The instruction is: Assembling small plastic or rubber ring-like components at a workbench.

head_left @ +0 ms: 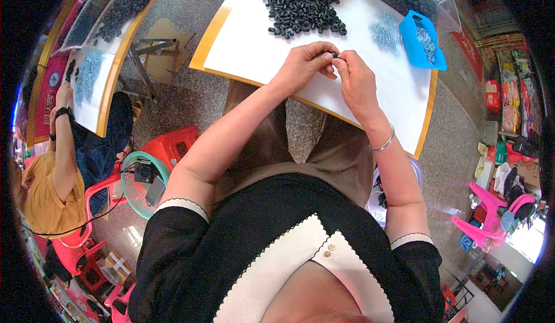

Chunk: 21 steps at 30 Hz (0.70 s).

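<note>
Over the white table top [245, 39], my left hand [304, 67] and my right hand [356, 86] meet with their fingertips pinched together. Between them is a small black plastic part [335, 55], mostly covered by the fingers. Just beyond my hands lies a heap of similar short black cylinder-like parts [298, 13]. To the right of the heap, small clear-bluish pieces [384, 32] are spread loose on the surface. A bright blue tray [409, 37] holding more of these bluish pieces sits near the table's right edge.
A clear-walled bin [445, 8] of dark parts stands at the far right of the table. At left, another person [55, 190] works at a second table [104, 100] with similar piles. A teal basket [130, 187] and red stools [170, 146] are on my left, a pink stool [491, 216] on my right.
</note>
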Available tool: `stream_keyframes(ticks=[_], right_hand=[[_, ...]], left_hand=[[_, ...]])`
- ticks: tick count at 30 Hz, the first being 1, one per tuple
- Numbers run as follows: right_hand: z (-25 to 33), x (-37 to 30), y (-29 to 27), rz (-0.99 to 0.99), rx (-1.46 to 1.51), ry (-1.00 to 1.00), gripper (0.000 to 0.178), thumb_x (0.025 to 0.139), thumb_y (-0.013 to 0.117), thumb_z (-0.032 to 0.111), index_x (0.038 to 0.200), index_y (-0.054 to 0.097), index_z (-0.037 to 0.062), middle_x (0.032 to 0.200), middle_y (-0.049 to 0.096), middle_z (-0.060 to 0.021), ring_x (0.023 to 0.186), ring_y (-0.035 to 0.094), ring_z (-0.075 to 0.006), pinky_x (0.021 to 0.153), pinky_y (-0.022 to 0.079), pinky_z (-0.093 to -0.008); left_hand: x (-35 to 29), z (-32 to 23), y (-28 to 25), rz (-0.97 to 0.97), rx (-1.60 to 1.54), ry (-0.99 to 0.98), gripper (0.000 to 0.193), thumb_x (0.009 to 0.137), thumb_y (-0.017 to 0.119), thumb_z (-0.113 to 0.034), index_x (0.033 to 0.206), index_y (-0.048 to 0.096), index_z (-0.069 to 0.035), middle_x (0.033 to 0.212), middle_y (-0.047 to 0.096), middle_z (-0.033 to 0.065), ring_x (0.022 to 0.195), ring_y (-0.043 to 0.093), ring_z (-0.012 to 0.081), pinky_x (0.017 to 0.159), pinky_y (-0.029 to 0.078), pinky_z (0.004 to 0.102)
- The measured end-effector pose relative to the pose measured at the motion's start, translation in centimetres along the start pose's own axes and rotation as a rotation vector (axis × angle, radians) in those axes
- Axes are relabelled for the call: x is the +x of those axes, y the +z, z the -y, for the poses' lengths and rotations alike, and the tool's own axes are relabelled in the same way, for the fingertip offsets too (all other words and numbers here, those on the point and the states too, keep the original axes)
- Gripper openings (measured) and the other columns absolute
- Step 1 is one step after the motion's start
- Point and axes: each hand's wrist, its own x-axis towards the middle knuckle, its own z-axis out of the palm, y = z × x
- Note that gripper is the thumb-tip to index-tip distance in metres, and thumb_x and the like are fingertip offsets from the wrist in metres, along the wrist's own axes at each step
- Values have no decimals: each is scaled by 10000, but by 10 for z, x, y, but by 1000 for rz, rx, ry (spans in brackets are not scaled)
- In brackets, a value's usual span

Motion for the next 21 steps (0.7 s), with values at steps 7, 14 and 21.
stream_keyframes(ticks=[7, 14, 21], right_hand=[[10, 3, 5, 83, -68, 115, 207, 929, 477, 203, 848, 494, 13, 797, 596, -206, 748, 600, -386, 632, 464, -447], [-2, 4, 5, 114, -46, 135, 262, 946, 446, 248, 834, 501, 19, 756, 606, -216, 728, 602, -401, 618, 465, -459], [0, 6, 10, 69, 81, 192, 285, 939, 467, 285, 832, 508, 25, 720, 604, -202, 718, 611, -380, 604, 465, -433]], left_hand=[[-2, -4, 3, -58, -17, -3, 199, 935, 513, -119, 1063, 577, 19, 853, 614, 38, 737, 596, 103, 704, 530, 252], [-2, -7, 5, -47, 16, -4, 182, 923, 520, -91, 1041, 581, 33, 812, 608, 44, 695, 588, 92, 670, 538, 253], [1, -5, 5, -114, 2, -25, 193, 923, 516, -86, 1057, 577, 39, 820, 606, 49, 697, 593, 98, 660, 537, 248]])
